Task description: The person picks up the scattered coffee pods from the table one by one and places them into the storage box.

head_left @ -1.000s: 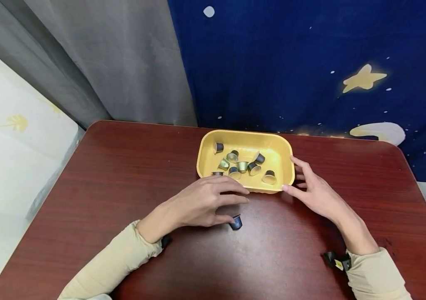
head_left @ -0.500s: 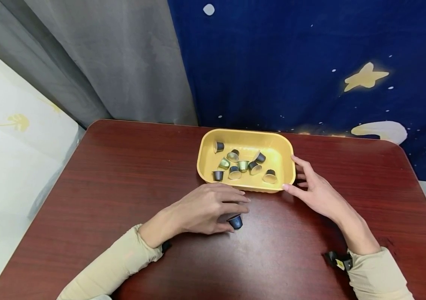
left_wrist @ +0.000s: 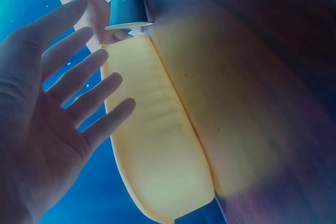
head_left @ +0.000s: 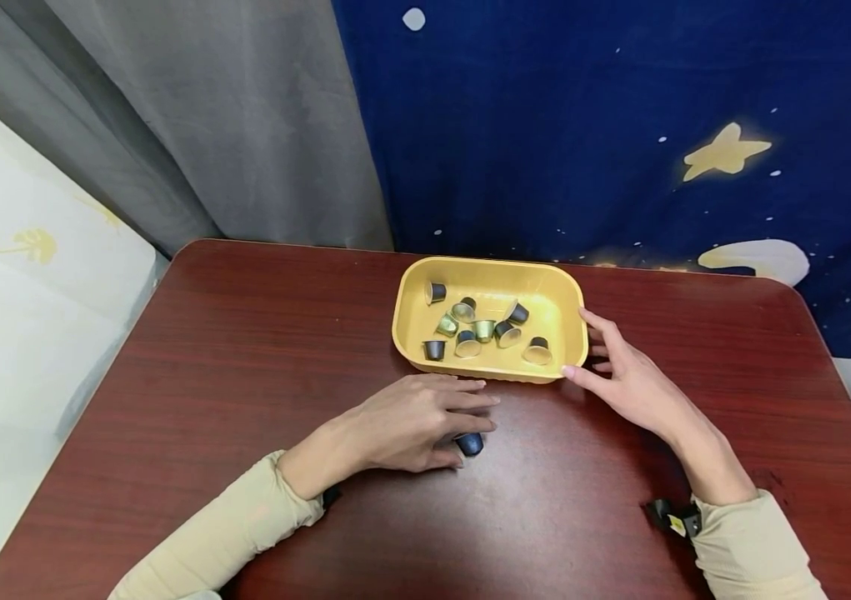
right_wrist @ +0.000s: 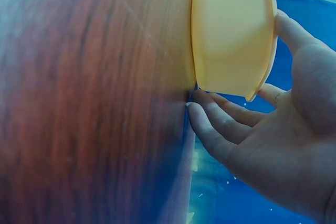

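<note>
A yellow tray (head_left: 568, 310) stands at the far middle of a dark red table (head_left: 245, 350) and holds several small coffee capsules (head_left: 468, 343), dark and gold. One dark blue capsule (head_left: 470, 442) lies on the table in front of the tray. My left hand (head_left: 479, 419) hovers low over it with its fingers straight and spread, fingertips beside the capsule. In the left wrist view the capsule (left_wrist: 127, 10) sits just past the spread fingers (left_wrist: 89, 66), beside the tray's wall (left_wrist: 152, 145). My right hand (head_left: 588, 357) rests against the tray's right end, thumb at the near corner; its wrist view shows fingers (right_wrist: 220, 121) at the tray's base (right_wrist: 231, 30).
A grey curtain (head_left: 207, 125) and a blue star-patterned cloth (head_left: 620, 125) hang behind the table. A pale cushion or mattress (head_left: 12, 292) lies off the left edge. The table's rounded corners show at the back.
My left hand has drawn back from the tray's near rim and come down beside the blue capsule. The capsule, tray and right hand have stayed in place.
</note>
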The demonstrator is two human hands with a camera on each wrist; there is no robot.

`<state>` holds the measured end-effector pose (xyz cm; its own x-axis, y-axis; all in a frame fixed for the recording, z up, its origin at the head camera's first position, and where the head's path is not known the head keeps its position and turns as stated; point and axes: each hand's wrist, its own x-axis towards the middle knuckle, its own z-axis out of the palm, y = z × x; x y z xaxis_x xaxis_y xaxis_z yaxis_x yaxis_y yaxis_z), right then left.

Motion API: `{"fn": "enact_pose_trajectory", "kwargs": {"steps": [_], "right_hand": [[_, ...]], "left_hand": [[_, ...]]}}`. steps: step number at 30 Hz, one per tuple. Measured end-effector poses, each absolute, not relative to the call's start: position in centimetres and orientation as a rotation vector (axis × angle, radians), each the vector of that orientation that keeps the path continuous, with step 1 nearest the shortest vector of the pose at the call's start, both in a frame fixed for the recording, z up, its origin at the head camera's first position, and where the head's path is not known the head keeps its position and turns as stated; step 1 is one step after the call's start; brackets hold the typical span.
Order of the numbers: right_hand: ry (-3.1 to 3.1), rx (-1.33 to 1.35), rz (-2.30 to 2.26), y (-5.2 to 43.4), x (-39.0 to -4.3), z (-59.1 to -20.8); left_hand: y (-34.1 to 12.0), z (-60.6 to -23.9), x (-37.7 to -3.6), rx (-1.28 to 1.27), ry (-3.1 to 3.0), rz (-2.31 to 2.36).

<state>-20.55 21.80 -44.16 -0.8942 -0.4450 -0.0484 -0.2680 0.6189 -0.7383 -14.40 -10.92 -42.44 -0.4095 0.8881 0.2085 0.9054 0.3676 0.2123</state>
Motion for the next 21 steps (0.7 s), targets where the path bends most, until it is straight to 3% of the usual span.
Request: {"fn": "enact_pose_trajectory", "kwargs": {"steps": [21], "right_hand": [[2.619, -0.582, -1.149, 21.9, -20.5, -44.2]], "left_hand": [[-9.8, -42.9, -14.3, -1.672, -2.662, -0.181]]}}
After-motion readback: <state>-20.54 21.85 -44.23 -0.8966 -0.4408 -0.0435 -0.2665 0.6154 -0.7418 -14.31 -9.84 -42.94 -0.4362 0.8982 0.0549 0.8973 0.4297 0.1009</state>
